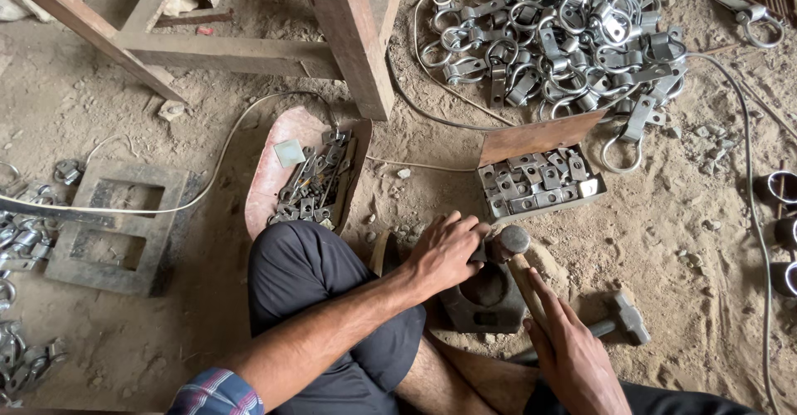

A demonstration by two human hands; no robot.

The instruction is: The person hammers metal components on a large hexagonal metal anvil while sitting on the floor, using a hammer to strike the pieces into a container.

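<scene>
At lower centre, the left hand (444, 253) pinches a small metal piece on the block (486, 299), fingers closed. The right hand (573, 353) grips the hammer (508, 243), its head on the piece. Likely mid-hammering; the next blow needs steady aim clear of the fingers.

there is one view only, from a camera worn on the person's head, so no second view shares the scene. it looks almost straight down at the dirt floor (124, 75) from seated height. it sits close: the person's bent knee and forearms enter from the bottom edge, and the left hand (444, 253) and right hand (573, 357) fill the lower middle of the frame. the top of the frame is what lies ahead of the person: wooden legs (353, 37) at upper centre and a heap of metal clamps (564, 37) at upper right. farther things stay sharp.
</scene>
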